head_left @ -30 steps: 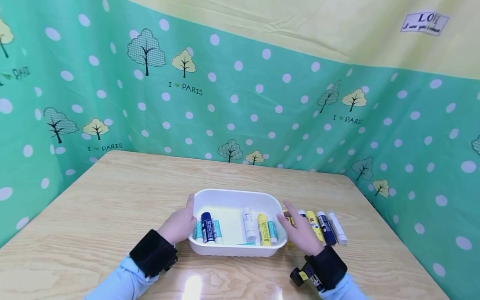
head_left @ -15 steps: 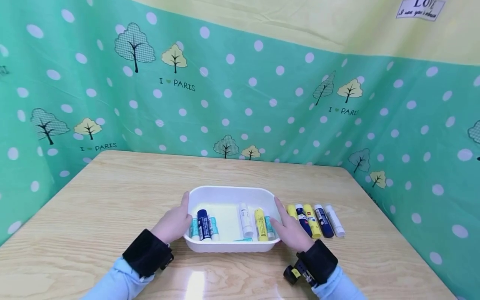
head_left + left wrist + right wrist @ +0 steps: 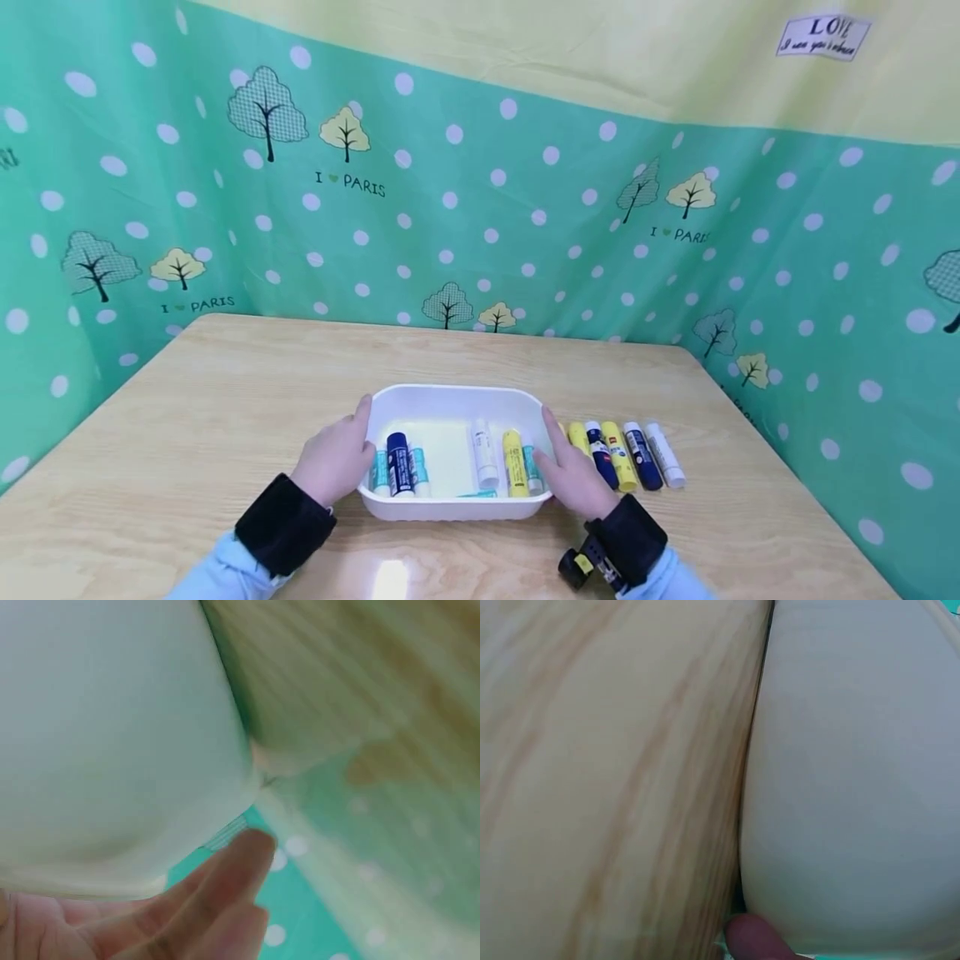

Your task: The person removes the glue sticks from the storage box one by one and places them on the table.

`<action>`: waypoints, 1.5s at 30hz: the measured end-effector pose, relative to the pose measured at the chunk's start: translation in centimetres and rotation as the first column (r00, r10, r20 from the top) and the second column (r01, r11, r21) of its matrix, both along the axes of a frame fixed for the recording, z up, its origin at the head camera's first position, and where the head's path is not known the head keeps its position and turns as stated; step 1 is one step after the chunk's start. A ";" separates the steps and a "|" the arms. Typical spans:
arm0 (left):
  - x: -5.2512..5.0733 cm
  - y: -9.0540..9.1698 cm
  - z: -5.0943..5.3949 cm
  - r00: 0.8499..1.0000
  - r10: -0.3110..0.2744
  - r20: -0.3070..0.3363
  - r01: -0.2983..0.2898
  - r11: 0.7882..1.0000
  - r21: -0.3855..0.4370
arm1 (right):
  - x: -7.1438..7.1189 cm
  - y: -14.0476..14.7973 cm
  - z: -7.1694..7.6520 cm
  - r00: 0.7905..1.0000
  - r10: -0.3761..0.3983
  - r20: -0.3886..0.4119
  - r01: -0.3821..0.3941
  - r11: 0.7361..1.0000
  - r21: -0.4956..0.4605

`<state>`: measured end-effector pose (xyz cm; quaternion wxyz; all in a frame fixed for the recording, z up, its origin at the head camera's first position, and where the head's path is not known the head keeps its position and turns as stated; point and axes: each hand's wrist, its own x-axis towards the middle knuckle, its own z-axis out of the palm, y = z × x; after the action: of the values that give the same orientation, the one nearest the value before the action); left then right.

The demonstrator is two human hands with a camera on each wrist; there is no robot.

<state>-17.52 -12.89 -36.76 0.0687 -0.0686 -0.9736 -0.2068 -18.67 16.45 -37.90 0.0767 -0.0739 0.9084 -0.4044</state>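
Observation:
A white plastic bin [image 3: 454, 510] sits on the wooden table with several glue sticks inside: a navy one [image 3: 400, 465], a yellow one [image 3: 515, 464], a white one [image 3: 484, 457] and small teal-and-white ones. My left hand [image 3: 332, 458] grips its left end, thumb at the rim. In the left wrist view, that hand's fingers [image 3: 217, 900] lie along the outer wall [image 3: 120, 742]. My right hand [image 3: 576, 478] grips the right end; in the right wrist view only a fingertip [image 3: 756, 937] shows, low at the bin wall [image 3: 855, 780].
Right of the bin, partly behind my right hand, several glue sticks lie side by side: yellow [image 3: 619, 457], navy [image 3: 642, 456] and white [image 3: 665, 456] among them. A green dotted curtain [image 3: 465, 208] hangs behind the table [image 3: 262, 375].
The bin has shifted left, away from the row of loose glue sticks, with both hands on its ends. More of that row now shows. The head view has also moved slightly.

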 end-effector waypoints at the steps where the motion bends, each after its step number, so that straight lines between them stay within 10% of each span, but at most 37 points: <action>1: 0.1 0.1 0.0 0.999 0.011 -0.038 -0.012 0.999 -0.033 | 0.0 0.0 -0.1 1.000 0.005 0.000 -0.005 1.000 -0.005; 10: 1.7 1.7 1.8 0.942 -0.013 -0.334 -0.009 0.998 -0.064 | 0.1 0.3 -0.2 1.000 0.006 0.003 -0.006 1.000 -0.008; 15: 2.0 4.6 5.9 0.941 -0.115 -0.319 0.114 0.993 -0.023 | 0.0 0.2 0.0 1.000 0.022 -0.005 -0.022 1.000 -0.015; 21: -0.5 10.3 9.1 0.928 -0.264 -0.263 0.245 0.964 -0.103 | -0.1 0.7 0.0 1.000 0.014 -0.024 -0.014 1.000 -0.015; 27: -2.7 13.9 7.4 0.969 -0.237 -0.076 0.200 0.924 -0.325 | -0.2 0.5 -0.3 0.998 0.036 -0.048 -0.037 0.999 -0.014; 29: -2.7 14.5 6.7 0.986 -0.155 0.062 0.167 0.945 -0.280 | -0.2 0.4 -0.4 0.998 0.036 -0.051 -0.037 0.999 -0.013; 34: -2.2 14.6 4.9 0.940 0.023 0.341 0.012 0.995 -0.100 | -0.1 0.2 -0.7 0.998 0.025 -0.064 -0.024 1.000 0.016; 45: -1.3 14.4 4.1 0.969 -0.092 0.228 0.133 0.976 -0.172 | -0.1 0.2 -0.5 0.994 0.023 -0.107 -0.021 1.000 0.017</action>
<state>-18.81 1.46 -32.69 -0.0571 -0.1067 -0.9848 -0.1249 -18.81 16.61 -38.45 0.0330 -0.1049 0.9134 -0.3919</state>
